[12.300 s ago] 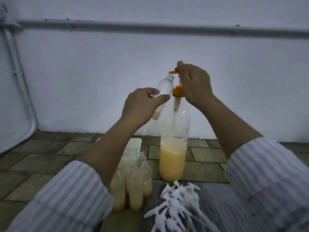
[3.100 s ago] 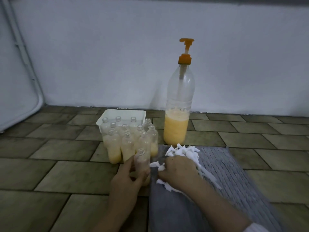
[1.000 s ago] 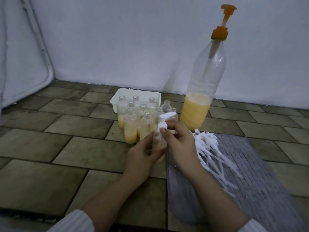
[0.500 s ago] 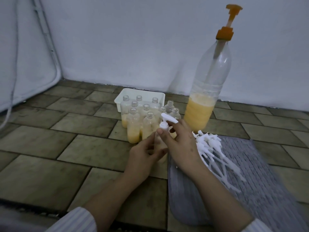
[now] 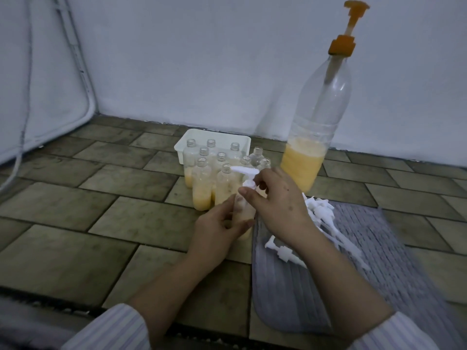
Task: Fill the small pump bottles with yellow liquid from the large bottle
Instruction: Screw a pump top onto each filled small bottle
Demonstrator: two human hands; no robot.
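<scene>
My left hand (image 5: 216, 229) grips a small clear bottle (image 5: 244, 212) partly filled with yellow liquid, standing on the tiled floor. My right hand (image 5: 277, 200) pinches the collar of a white pump head (image 5: 244, 171) sitting on that bottle's neck. Behind them stand several uncapped small bottles (image 5: 202, 184) with yellow liquid in them. The large clear bottle (image 5: 310, 150) with an orange pump (image 5: 347, 29) stands at the right by the wall, about a third full of yellow liquid.
A white tray (image 5: 199, 137) sits behind the small bottles. A heap of loose white pump heads (image 5: 322, 215) lies on a grey mat (image 5: 366, 261) at the right. A white wall rises close behind. A pale panel with a cable stands at the left.
The pump head's nozzle has turned from pointing right to pointing left as my right hand twists it on the bottle. My left hand keeps its hold on the bottle.
</scene>
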